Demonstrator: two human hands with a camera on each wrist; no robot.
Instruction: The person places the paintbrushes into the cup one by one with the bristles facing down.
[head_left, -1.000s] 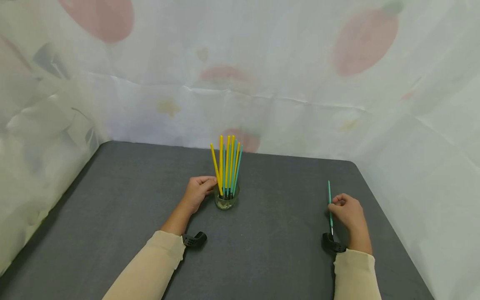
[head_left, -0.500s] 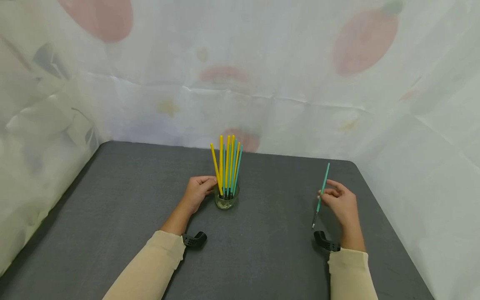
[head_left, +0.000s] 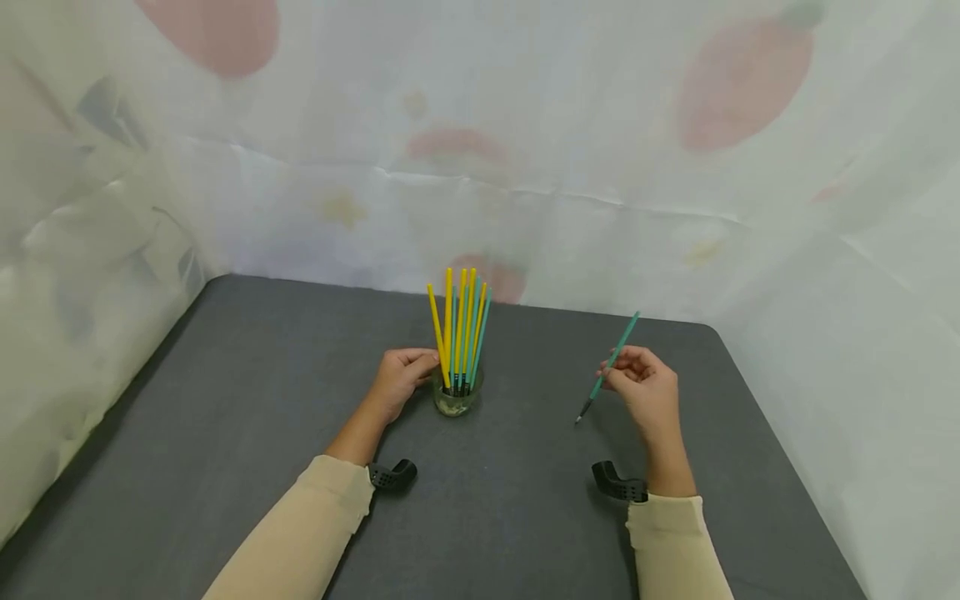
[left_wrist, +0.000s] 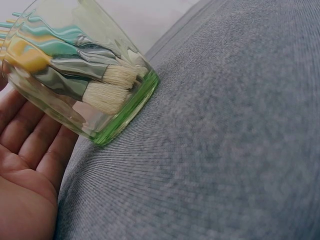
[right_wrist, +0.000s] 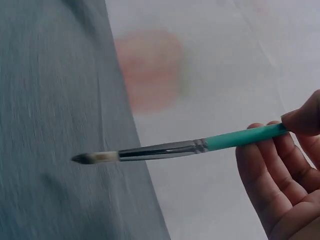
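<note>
A teal brush (head_left: 609, 367) is pinched near mid-handle by the right hand (head_left: 645, 385), thumb over curled fingers (right_wrist: 272, 165), and is held clear of the table (head_left: 247, 400), tilted with its dark-tipped bristles down and toward the glass (head_left: 454, 398); the glass stands well to the left of it, near the table's middle, and is steadied by the left hand (head_left: 399, 377), whose fingers are curved against its side; in the left wrist view the palm (left_wrist: 22, 200) lies open beside the green-tinted base, so the hold is judged a light brace rather than a firm clasp. The glass is already crowded with yellow and teal brushes (head_left: 459, 329), handles up and bristles at the bottom; the step in hand is judged to be the carrying of the held brush across to that bunch. For a clean entry the brush would best be brought nearly upright, bristles down, and lined up over a gap at the bunch's right edge; the standing handles should not be struck sideways, since the glass could be tipped; the left hand's brace is best kept firm, with its fingers low on the wall and away from the rim; the pinch should be loosened only once the tip is well inside.
</note>
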